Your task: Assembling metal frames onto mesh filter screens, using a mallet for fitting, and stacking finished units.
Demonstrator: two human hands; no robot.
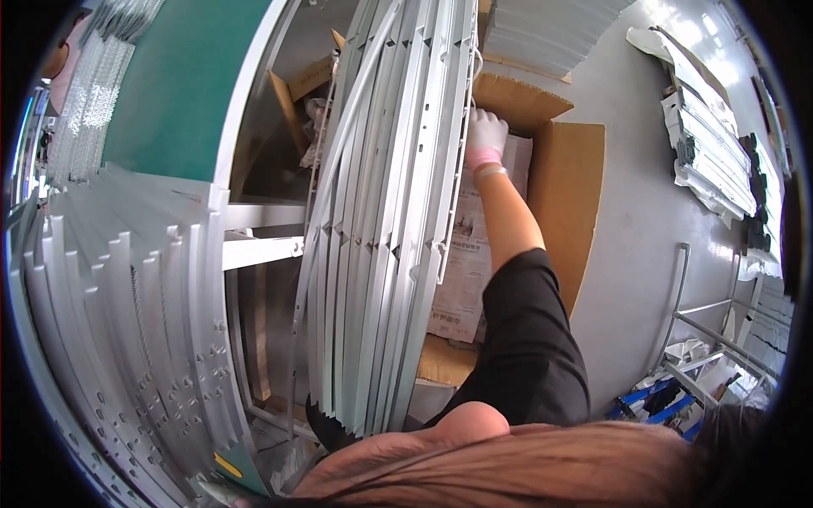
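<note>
My right hand [485, 137], in a white glove with a pink cuff, reaches forward and grips the far end of a stack of long grey metal strips [389, 220] that stand on edge in a bundle. The strips have notches and small holes along their edges. My right arm in a black sleeve [529, 339] runs up from the lower edge. My left hand is hidden behind the bundle and not visible.
An open cardboard box [563, 178] lined with newspaper [470, 254] lies under my arm. More metal strips [135, 322] are stacked at left beside a green panel [186, 76]. Wrapped strips [711, 161] lie on the grey floor at right. A metal rack [703, 330] stands lower right.
</note>
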